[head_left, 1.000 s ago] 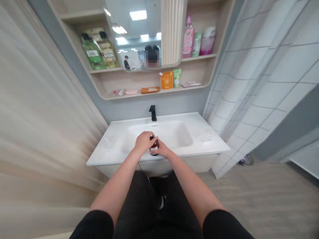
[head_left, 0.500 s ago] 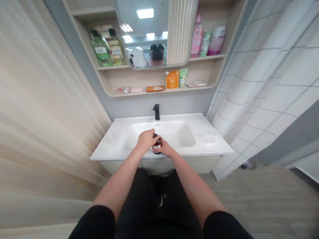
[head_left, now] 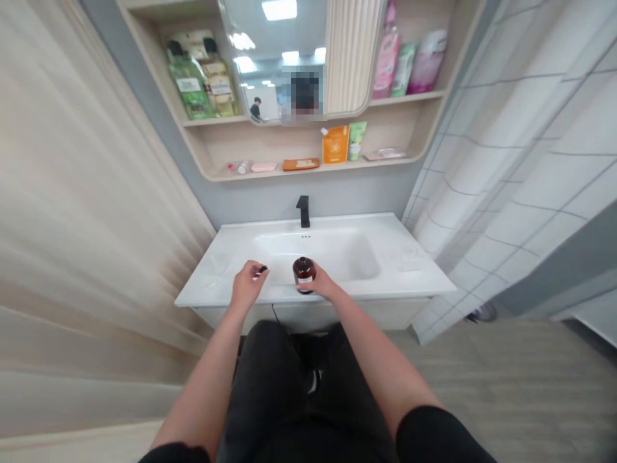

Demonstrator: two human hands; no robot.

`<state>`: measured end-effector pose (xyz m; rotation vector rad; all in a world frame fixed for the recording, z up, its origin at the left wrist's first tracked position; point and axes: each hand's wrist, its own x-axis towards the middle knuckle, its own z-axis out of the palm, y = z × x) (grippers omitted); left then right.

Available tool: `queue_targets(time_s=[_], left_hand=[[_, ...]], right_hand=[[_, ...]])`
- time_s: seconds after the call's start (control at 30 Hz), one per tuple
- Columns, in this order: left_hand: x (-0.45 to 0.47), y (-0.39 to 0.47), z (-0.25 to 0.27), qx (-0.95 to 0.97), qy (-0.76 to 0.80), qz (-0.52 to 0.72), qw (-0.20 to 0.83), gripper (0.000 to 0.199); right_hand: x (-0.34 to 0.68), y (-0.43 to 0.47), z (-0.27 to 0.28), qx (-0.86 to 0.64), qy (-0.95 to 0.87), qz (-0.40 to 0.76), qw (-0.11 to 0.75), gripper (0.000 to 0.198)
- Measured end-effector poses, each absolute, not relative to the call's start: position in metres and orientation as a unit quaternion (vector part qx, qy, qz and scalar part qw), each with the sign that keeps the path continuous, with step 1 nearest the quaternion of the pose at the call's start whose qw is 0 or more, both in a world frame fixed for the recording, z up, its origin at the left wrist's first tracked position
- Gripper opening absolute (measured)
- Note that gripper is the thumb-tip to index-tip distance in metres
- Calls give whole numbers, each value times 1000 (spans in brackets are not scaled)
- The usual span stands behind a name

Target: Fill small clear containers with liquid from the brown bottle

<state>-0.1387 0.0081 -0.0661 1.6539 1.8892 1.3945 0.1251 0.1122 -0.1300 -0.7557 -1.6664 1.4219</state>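
Observation:
My right hand (head_left: 322, 283) is wrapped round a dark amber bottle (head_left: 303, 270) with a white label, held upright over the front rim of the white sink (head_left: 328, 257). The bottle's narrow neck shows uncapped at the top. To its left, my left hand (head_left: 249, 283) pinches a small black cap (head_left: 263, 269) between thumb and fingers, above the left part of the basin. A gap separates the two hands.
A black faucet (head_left: 303, 211) stands behind the basin. Above hangs a mirror cabinet (head_left: 284, 58), its shelves holding green and yellow bottles (head_left: 190, 83), pink bottles (head_left: 387, 61), an orange pouch (head_left: 335, 145) and a green tube (head_left: 357, 140). A beige curtain (head_left: 96, 193) hangs at left.
My left hand has come off the bottle's top and moved left with the black cap. The right hand still holds the bottle, whose neck is now uncovered. The view has tilted slightly downward.

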Motion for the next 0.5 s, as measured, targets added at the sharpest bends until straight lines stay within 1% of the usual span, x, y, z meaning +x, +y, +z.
queue_targets(time_s=[0.07,0.2,0.27,0.37,0.5], left_hand=[[-174,-11,-84,527,714,450,103,23],[-226,-40,-105,502,806,313,-10,22],[-238,-48,-110,508,823,247,-63,28],[-243,-50,-114,515,833,176,-98,44],[-245,-48,-119,541,821,133,-124,48]], right_hand=[[126,113,-131,-299,-662,557,402,91],[126,112,-130,-290,-662,558,408,90],[126,111,-129,-294,-662,554,410,88],[126,110,-127,-297,-663,551,411,86],[127,110,-126,-285,-668,552,409,85]])
